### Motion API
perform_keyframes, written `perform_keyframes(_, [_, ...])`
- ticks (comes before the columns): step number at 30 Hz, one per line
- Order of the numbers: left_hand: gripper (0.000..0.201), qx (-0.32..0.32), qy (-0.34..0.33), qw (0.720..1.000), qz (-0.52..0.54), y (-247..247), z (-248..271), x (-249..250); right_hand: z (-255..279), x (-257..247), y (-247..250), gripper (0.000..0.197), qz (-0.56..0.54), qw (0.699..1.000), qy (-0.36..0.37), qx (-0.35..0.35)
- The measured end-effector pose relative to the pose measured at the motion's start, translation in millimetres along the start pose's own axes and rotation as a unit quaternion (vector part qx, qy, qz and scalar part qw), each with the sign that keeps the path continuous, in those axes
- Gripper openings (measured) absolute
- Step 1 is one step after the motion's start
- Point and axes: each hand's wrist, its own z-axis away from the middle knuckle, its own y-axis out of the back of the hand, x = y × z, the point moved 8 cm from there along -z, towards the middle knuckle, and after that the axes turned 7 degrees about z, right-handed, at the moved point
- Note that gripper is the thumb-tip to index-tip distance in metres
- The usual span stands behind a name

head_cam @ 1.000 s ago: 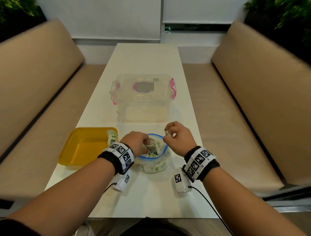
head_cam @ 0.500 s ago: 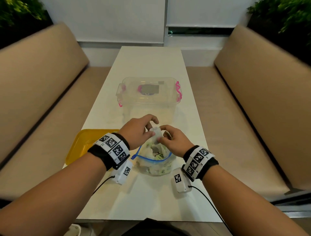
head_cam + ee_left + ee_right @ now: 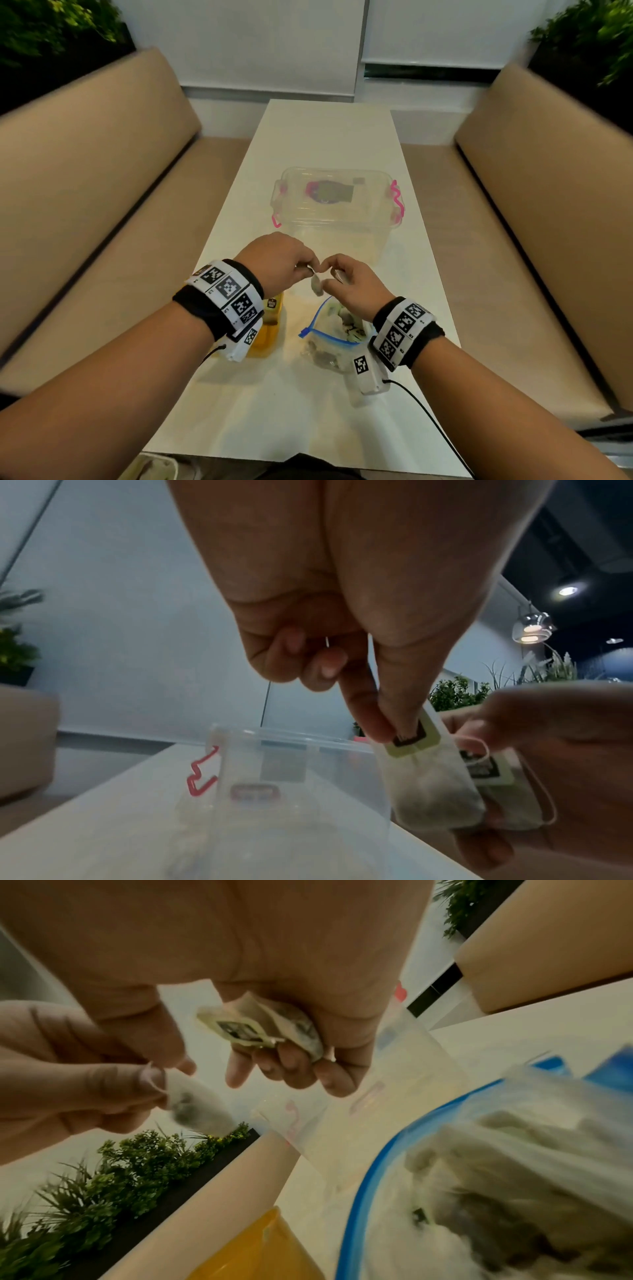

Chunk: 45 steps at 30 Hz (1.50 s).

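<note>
Both hands hover over the white table (image 3: 329, 144), between the zip bag and the clear box. My left hand (image 3: 310, 269) pinches the top of a tea bag (image 3: 317, 286) with thumb and forefinger (image 3: 363, 712); the tea bag (image 3: 435, 785) hangs down with its yellow-green tag at the pinch. My right hand (image 3: 330, 278) sits just right of it, fingers curled round a second tea bag (image 3: 270, 1027) with a tag. A clear zip bag (image 3: 334, 337) with a blue rim, open and holding several tea bags, lies under the right wrist.
A clear plastic box (image 3: 335, 209) with pink latches stands open just beyond the hands. A yellow tray (image 3: 267, 334) lies left of the zip bag, mostly hidden by my left wrist. Tan benches (image 3: 85, 192) flank the narrow table on both sides.
Both hands have come up out of the zip bag and moved away from me toward the clear box. The left hand now pinches one tea bag apart from the right hand's.
</note>
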Motion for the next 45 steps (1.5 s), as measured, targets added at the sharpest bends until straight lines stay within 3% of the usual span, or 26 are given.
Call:
perform_keyframes(2, [0.020,-0.011,0.004,0.999,-0.031,6.2,0.6,-6.2,-6.6,-11.7,-6.6,0.017,0.050,0.998,0.031,0.004])
perform_keyframes(5, [0.017,0.024,-0.008,1.000,-0.014,21.8,3.0,-13.5,-19.9,-26.4,-14.8,0.013,0.124,0.990,0.063,0.037])
perform_keyframes(14, [0.013,0.019,0.061,0.997,0.042,37.2,13.1,-64.4,-44.4,-33.2,-45.7,0.015,0.094,0.995,0.026,0.013])
perform_keyframes(18, [0.016,-0.068,0.097,0.992,-0.030,10.8,13.4,-87.7,-43.5,-21.8,-47.8,0.035,0.003,0.999,-0.041,0.007])
perform_keyframes(22, [0.027,-0.188,0.112,0.972,-0.090,-42.4,12.8,-102.2,-39.0,-13.6,-48.0,0.022,-0.080,0.993,-0.083,0.012])
perform_keyframes(27, [0.022,-0.257,0.124,0.949,-0.133,-92.1,8.1,-114.2,-29.2,-8.2,-44.2,0.011,-0.024,0.996,-0.088,0.011])
perform_keyframes(32, [0.024,-0.232,0.130,0.953,-0.147,-95.5,-6.7,-116.4,-20.0,-0.8,-43.3,0.021,0.010,0.998,-0.067,0.014])
perform_keyframes(36, [0.023,-0.221,0.129,0.957,-0.136,-93.5,-10.7,-116.7,-15.2,3.1,-42.0,0.008,-0.008,0.998,-0.065,0.024])
perform_keyframes(39, [0.029,-0.213,0.128,0.961,-0.119,-87.7,-9.0,-116.0,-16.5,10.0,-43.7,0.009,-0.011,0.997,-0.072,0.035])
perform_keyframes(42, [0.031,-0.152,0.125,0.978,-0.067,-67.3,-6.8,-114.2,-21.2,14.3,-48.0,0.010,-0.012,0.997,-0.069,0.037])
perform_keyframes(45, [0.024,-0.061,0.079,0.992,0.079,-39.5,-2.5,-100.2,-25.4,10.2,-50.4,0.021,-0.023,0.997,-0.063,0.043])
